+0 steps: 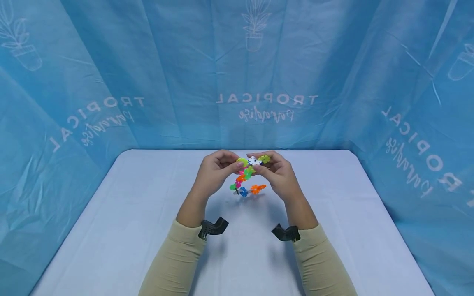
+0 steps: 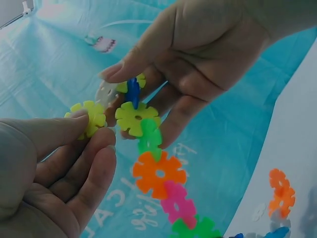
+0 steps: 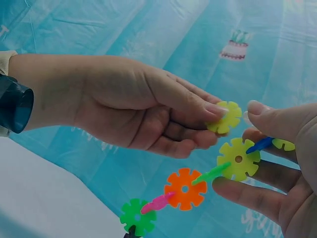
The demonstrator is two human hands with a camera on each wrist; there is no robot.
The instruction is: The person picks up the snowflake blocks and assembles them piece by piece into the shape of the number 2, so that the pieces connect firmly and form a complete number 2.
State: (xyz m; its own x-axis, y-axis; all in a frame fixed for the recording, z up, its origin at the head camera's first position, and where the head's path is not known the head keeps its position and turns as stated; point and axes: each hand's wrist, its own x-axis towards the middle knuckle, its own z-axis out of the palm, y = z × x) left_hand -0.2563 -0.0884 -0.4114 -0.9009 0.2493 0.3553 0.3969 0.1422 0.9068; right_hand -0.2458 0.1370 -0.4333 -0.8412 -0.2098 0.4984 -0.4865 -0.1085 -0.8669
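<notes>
My left hand pinches a yellow snowflake disc between thumb and fingers. Opposite it, my right hand grips the upper end of a chain of linked snowflake discs, with its thumb by a white disc and a blue disc. The left hand's yellow disc is right at the white disc's edge. Below the right fingers the chain runs through another yellow disc, a light green disc, an orange disc, a pink disc and a green disc.
The chain's lower end, with a blue disc and orange discs, is low over the white table. Blue printed curtains surround the table's back and sides. Both wrists carry black camera mounts.
</notes>
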